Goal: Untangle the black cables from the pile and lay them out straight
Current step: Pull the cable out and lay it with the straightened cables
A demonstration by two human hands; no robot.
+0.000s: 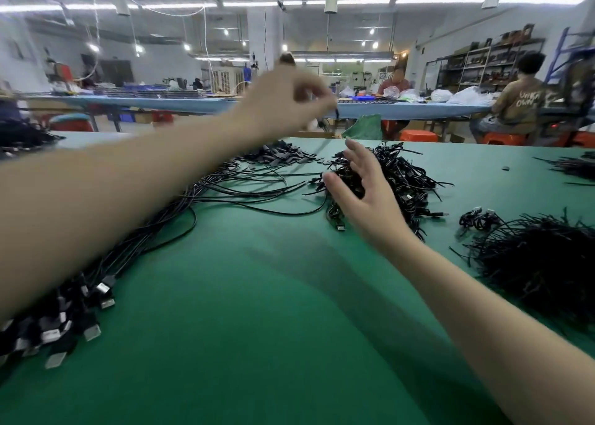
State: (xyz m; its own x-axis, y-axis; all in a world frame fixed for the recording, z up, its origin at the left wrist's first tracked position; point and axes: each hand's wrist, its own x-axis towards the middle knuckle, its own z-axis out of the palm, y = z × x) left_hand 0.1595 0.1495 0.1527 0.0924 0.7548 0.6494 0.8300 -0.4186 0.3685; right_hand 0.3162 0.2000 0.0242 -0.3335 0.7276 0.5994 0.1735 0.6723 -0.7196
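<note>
A tangled pile of black cables (399, 179) lies on the green table (257, 312) at centre right. My right hand (363, 196) hovers at the pile's left side with its fingers spread and nothing in them. My left hand (286, 102) is raised above the table's far edge and pinches one end of a black cable (336, 112), blurred, which hangs down toward the table. A row of laid-out cables (180, 212) runs from the far middle toward the near left, ending in silver USB plugs (93, 331).
A second heap of black ties or cables (541, 260) sits at the right edge, with a small coiled bundle (476, 220) beside it. More cables (573, 167) lie at far right. People work at a long bench (193, 104) behind, on orange stools.
</note>
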